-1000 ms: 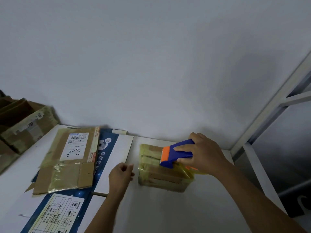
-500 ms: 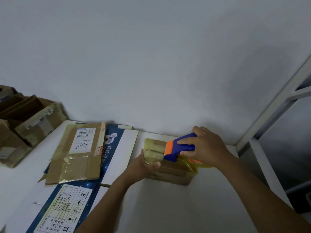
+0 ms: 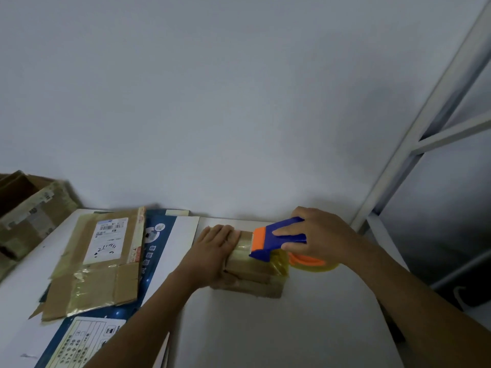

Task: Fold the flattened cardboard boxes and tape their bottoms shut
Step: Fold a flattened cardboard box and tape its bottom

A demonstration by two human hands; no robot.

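Looking down at a white wall (image 3: 212, 102) that fills the top half of our view, with a white table (image 3: 265, 328) butted against it from 6 to 8 o'clock. White metal shelf frame (image 3: 422, 120) runs diagonally at 2 to 3 o'clock, just off the table's right edge.

On the table, from 7 to 8 o'clock:
- flattened blue-and-white carton (image 3: 180, 235), printed side up, far end near the wall
- flattened brown box (image 3: 101, 282) lying on top of that carton, white shipping label up, old glossy tape over its near half
- open brown boxes (image 3: 29, 208) at 9 o'clock, off the table's left edge, partly cut by the frame

The task item is a small brown box (image 3: 255, 272) at about 6 o'clock. It sits on the bare table just right of the carton's white edge, with its flaps folded over the top.

Our hands:
- left hand (image 3: 212, 251) lies flat on the small box's left half, fingers straight and pointing to 12 o'clock, pressing the flaps down; it grips nothing
- right hand (image 3: 324, 235) is wrapped round a blue tape dispenser (image 3: 279, 237), index finger laid along its side

The dispenser's orange nose points to 9 o'clock and sits at the box top, just beside our left fingertips. We can't tell whether it actually touches. A yellowish tape roll (image 3: 310, 262) on an orange hub hangs under the right hand.
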